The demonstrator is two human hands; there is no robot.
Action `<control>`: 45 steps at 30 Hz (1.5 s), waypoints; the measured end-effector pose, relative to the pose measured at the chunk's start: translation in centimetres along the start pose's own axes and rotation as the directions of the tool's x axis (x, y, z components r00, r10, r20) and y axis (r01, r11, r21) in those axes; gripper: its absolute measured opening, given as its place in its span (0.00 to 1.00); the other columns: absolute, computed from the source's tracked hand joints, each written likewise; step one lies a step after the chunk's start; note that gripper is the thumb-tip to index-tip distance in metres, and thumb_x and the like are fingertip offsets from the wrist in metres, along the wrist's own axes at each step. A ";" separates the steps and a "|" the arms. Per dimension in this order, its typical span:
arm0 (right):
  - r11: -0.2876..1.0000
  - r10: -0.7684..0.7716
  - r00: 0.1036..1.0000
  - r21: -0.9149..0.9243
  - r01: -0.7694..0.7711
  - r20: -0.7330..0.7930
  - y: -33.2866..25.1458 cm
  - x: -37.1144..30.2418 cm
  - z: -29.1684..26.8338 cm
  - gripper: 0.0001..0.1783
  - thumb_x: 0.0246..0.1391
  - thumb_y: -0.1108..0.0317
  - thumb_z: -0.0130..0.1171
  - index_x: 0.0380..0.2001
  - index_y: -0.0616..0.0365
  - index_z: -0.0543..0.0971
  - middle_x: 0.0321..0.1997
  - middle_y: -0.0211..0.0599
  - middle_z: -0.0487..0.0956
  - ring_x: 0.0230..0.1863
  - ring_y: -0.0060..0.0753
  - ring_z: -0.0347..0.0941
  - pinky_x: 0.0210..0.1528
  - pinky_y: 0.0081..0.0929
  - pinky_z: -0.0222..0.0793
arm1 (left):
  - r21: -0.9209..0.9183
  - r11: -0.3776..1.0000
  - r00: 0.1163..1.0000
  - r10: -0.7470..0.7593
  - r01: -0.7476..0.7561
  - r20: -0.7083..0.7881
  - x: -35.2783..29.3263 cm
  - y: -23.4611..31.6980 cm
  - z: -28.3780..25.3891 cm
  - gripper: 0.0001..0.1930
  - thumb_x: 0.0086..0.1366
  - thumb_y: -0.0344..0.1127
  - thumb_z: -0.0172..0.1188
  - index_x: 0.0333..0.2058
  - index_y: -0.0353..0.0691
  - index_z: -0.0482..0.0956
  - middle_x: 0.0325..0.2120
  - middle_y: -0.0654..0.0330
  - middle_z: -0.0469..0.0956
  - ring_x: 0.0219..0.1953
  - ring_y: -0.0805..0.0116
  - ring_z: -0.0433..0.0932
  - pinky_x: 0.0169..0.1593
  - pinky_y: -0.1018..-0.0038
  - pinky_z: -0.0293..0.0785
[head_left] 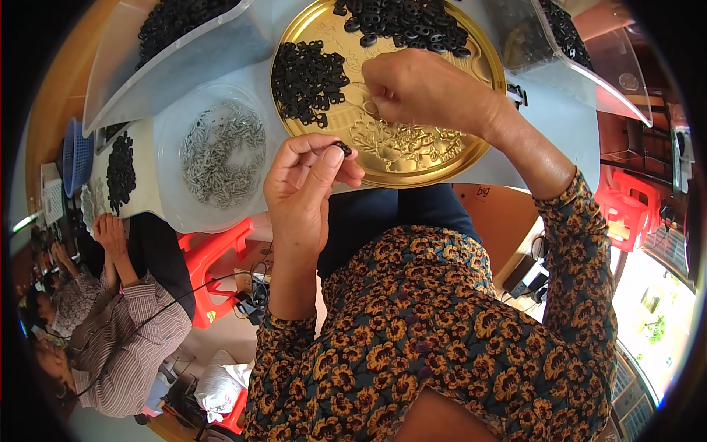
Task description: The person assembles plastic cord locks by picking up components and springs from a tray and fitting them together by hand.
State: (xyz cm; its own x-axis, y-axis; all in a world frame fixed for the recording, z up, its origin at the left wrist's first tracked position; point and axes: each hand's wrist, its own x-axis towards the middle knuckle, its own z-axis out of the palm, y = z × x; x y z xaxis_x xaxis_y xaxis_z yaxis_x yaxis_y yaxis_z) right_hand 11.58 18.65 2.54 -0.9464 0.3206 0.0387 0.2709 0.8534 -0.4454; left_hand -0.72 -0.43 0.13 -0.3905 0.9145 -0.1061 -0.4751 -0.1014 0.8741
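Observation:
My left hand (300, 184) pinches a small black plastic part (342, 148) between thumb and forefinger, just off the near rim of a round gold tray (401, 177). Above the tray's middle, my right hand (420, 87) has its fingers curled together; whatever they may hold is hidden. A heap of small black parts (309, 81) lies on the tray's left side, left of my right hand. Larger black pieces with holes (409, 23) are piled at the far side. Left of the tray, a clear round tub (197, 219) holds many small silvery metal pins or screws (221, 173).
Clear bins with black parts stand at the far left (177, 77) and far right (615, 81), beside the tray. Another person in a striped shirt (136, 331) works at the left, near loose black parts (121, 173). Red stools (213, 269) stand below the table.

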 end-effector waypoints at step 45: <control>0.278 0.510 0.826 0.955 0.105 -0.240 -5.6 -4.8 4.2 0.14 0.57 0.75 0.58 0.48 0.61 0.76 0.36 0.29 0.79 0.39 0.15 0.73 0.44 0.14 0.70 | 0.068 0.994 0.995 0.089 -0.086 -0.042 0.9 -0.8 2.5 0.07 0.64 0.26 0.58 0.40 0.30 0.73 0.32 0.57 0.76 0.30 0.72 0.78 0.35 0.76 0.78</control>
State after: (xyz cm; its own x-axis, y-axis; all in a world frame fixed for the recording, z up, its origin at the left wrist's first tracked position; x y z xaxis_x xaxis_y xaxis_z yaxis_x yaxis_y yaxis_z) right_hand 13.83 10.58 1.13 -0.6011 0.7990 0.0193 -0.1924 -0.1213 -0.9738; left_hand 1.34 1.48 0.49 -0.4639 0.8846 -0.0480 -0.3853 -0.1528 0.9100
